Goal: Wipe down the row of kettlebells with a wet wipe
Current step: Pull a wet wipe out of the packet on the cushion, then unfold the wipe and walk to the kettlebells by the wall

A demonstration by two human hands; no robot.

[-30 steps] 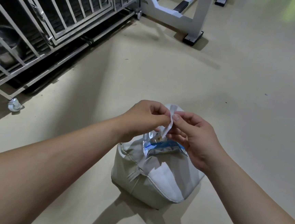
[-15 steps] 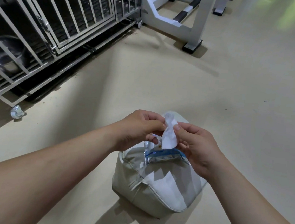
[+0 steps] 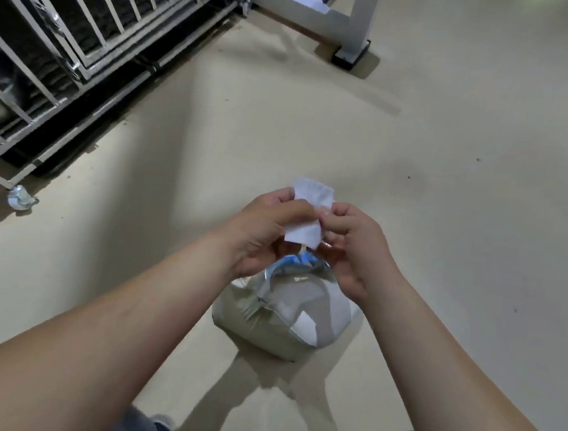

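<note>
The wet wipe (image 3: 310, 214) is held up between both hands. It is a white folded sheet that sticks out above the fingertips and hangs down between the palms. The left hand (image 3: 268, 224) pinches its left edge with thumb and curled fingers. The right hand (image 3: 355, 245) pinches the right edge the same way. Both forearms reach forward and meet at the wipe.

Just below the hands sits the wipe packet (image 3: 300, 264), silvery with blue print too blurred to read. Whether the wipe's lower end is free of the packet cannot be told. The packet stands in the mouth of a pale grey bag (image 3: 265, 330) on the floor (image 3: 452, 161) beneath the wrists.

Well to the left of the left hand stands a barred metal cage (image 3: 83, 60) on a castor (image 3: 19, 197). Far ahead of the hands is a white bench frame (image 3: 358, 22).
</note>
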